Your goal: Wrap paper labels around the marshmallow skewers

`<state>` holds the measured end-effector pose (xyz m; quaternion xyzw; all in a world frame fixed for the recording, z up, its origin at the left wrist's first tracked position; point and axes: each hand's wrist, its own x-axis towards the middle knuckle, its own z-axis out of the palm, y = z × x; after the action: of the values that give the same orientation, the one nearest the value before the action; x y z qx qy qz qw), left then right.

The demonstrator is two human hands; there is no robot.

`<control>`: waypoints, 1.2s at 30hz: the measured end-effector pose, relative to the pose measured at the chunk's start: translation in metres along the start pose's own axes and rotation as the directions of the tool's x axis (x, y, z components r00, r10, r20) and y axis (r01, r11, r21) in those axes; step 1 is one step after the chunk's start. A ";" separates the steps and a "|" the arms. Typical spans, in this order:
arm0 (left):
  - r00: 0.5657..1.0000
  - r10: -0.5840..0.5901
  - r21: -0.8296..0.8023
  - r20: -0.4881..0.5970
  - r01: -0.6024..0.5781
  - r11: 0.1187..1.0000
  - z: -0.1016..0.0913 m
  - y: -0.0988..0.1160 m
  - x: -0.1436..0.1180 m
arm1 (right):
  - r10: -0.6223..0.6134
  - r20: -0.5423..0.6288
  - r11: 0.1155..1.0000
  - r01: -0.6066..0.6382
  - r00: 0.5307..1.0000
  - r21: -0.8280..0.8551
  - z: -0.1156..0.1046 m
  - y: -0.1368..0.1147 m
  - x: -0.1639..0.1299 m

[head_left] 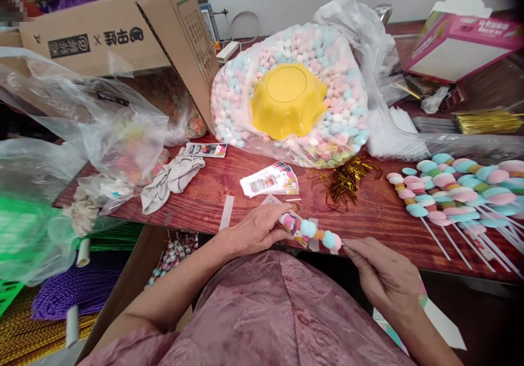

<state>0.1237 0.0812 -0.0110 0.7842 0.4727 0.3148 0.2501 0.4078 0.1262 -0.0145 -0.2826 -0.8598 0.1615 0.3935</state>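
Both hands work at the near edge of the counter [229, 188], just above the person's lap. The left hand [254, 230] lies palm down with its fingers curled, pinching the upper end of a marshmallow skewer [313, 230] where a printed sleeve wraps it. The right hand [385, 276] is closed in a pinch on the thin stick at the skewer's other end, fingertips pressed together just past the last pink piece. The skewer runs between the two hands, roughly level, carrying blue and pink marshmallows and hanging over the counter's near edge.

A small stack of printed labels [270, 180] lies on the counter just behind the left hand, and a tangle of gold twist ties [344, 183] sits beside it toward the right. Finished skewers [454, 191] are piled along the right edge, sticks pointing toward the near right corner. A big clear bag of marshmallows [339, 120] fills the middle of the far side, with a yellow bowl [289, 99] upside down on top. A cardboard box [106, 35] leans at the far left corner, and a pink carton [458, 41] stands at the far right. A grey cloth [172, 177] and crumpled plastic bags [102, 125] cover the left edge.
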 end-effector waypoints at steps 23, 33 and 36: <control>0.975 -0.077 0.356 0.207 -0.002 0.934 -0.006 -0.005 0.013 | -0.362 0.123 0.876 0.382 0.924 -0.295 0.023 -0.023 0.034; 0.988 0.072 0.232 -0.134 -0.039 0.972 -0.025 0.041 0.012 | 0.143 -0.057 0.990 -0.144 0.988 -0.003 0.040 -0.002 0.013; 0.924 -0.342 -0.470 -0.171 0.229 0.852 -0.009 0.037 -0.006 | 0.295 -0.159 0.951 -0.274 0.942 0.141 0.045 -0.007 0.006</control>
<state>0.1369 0.0611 0.0194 0.5814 0.5284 0.4682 0.4045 0.3677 0.1221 -0.0365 -0.3938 -0.7602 0.2412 0.4570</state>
